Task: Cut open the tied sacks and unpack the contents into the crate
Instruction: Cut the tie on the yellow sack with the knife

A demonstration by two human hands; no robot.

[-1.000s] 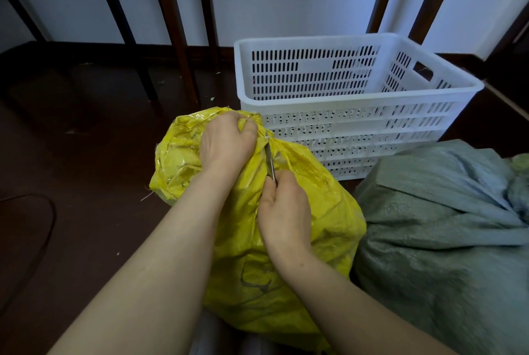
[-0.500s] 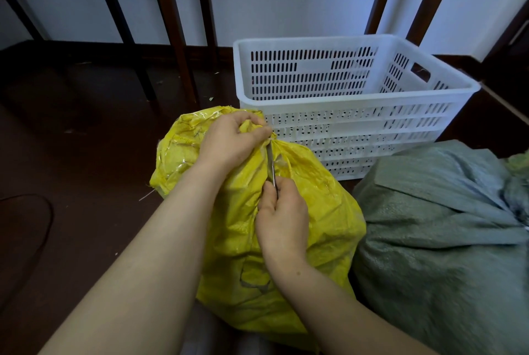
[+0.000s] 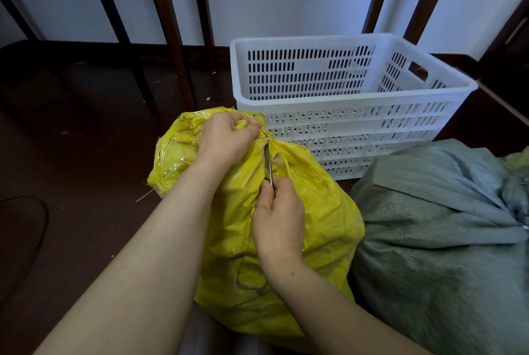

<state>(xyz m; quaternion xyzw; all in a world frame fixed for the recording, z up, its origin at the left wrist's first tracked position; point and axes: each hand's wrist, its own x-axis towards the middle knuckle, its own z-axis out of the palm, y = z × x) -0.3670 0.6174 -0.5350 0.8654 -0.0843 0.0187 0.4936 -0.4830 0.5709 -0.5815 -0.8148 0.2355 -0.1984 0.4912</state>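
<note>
A yellow woven sack (image 3: 315,211) stands on the floor right in front of me, its neck bunched and tied at the top. My left hand (image 3: 226,137) grips the gathered neck. My right hand (image 3: 279,220) holds a thin metal blade (image 3: 268,162) that points up, its tip at the tie just under my left fingers. Behind the sack stands a white slotted plastic crate (image 3: 352,128); no contents show in it. A grey-green tied sack (image 3: 438,240) lies to the right.
The floor (image 3: 71,182) is dark brown. Dark wooden furniture legs (image 3: 169,28) stand at the back left and behind the crate against a white wall. A thin dark cable (image 3: 43,223) loops on the floor at the far left.
My left hand has shifted slightly right along the sack's neck and tightened. The blade tip has moved up to the tie. The right hand has barely moved.
</note>
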